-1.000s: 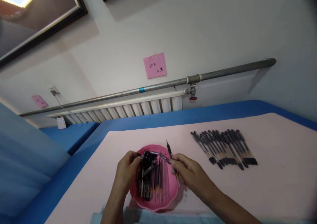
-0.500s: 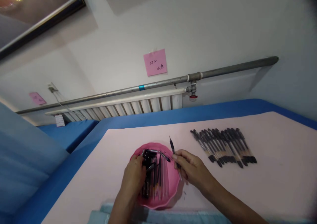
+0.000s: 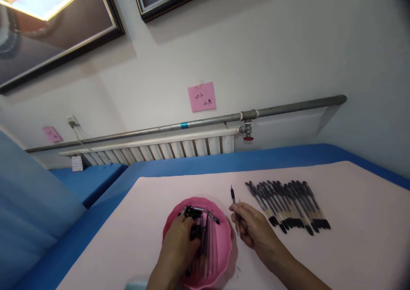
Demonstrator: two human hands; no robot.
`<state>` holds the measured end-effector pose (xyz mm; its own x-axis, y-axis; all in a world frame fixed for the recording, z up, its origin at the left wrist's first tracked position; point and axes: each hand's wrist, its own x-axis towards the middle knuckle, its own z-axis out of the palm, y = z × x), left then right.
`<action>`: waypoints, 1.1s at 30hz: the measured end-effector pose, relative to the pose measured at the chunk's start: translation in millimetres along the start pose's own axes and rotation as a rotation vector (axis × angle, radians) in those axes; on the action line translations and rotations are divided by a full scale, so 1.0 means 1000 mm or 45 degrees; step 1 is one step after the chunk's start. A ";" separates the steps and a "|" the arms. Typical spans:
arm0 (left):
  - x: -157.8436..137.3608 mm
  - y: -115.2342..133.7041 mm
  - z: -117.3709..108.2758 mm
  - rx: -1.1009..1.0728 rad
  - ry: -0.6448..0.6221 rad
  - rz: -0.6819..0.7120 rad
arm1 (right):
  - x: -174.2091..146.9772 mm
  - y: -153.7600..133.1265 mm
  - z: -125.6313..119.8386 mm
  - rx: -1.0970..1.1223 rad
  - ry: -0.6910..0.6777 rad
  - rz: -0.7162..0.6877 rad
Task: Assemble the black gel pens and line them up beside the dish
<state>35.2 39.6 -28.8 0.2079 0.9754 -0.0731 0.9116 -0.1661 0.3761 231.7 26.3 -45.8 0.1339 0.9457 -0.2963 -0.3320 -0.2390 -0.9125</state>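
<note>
My right hand (image 3: pixel 251 228) pinches a gel pen (image 3: pixel 233 194) with a black grip, its bare tip pointing up, just right of the pink basket (image 3: pixel 228 243). Over the basket's left side, my left hand (image 3: pixel 179 243) reaches in with curled fingers among black pen caps (image 3: pixel 193 212). What those fingers grasp is partly hidden. Clear pen tubes and dark refills (image 3: pixel 208 243) lie lengthwise in the basket. A clear pen piece with a dark end (image 3: pixel 212 216) rests near its upper right. To the right, several capped black pens (image 3: pixel 288 204) lie side by side in a row.
A pale pink sheet (image 3: pixel 109 234) covers the blue-edged table (image 3: pixel 192 168). Small dark bits lie on the sheet right of the basket. Behind are a white radiator (image 3: pixel 179 149), a metal pipe (image 3: pixel 288 106) and a valve (image 3: pixel 248 132). A blue curtain (image 3: pixel 28 221) hangs at left.
The view has tilted upward, so everything sits lower. My left hand has shifted right and deeper over the caps. My right hand, holding the pen, has moved slightly away from the basket.
</note>
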 end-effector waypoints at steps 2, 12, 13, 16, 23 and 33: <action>0.000 0.000 0.002 0.074 0.000 -0.030 | 0.000 0.000 0.000 -0.001 -0.001 0.000; 0.004 -0.002 0.007 0.145 0.043 -0.137 | -0.005 -0.005 0.003 0.020 0.013 0.008; 0.004 -0.002 0.007 0.143 0.046 -0.142 | -0.005 -0.005 0.003 0.022 0.011 0.005; 0.002 0.001 0.004 0.150 0.039 -0.151 | -0.004 -0.004 0.002 0.030 0.011 -0.002; 0.000 0.006 0.002 0.179 0.004 -0.157 | -0.003 -0.004 0.001 0.065 -0.021 -0.010; 0.000 0.005 0.001 -0.022 0.046 -0.106 | -0.005 -0.007 0.000 0.073 -0.030 0.006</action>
<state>40.5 39.1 -27.3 0.1184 0.9904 -0.0716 0.9188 -0.0819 0.3862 233.2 23.5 -38.2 0.1108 0.9497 -0.2931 -0.3853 -0.2308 -0.8935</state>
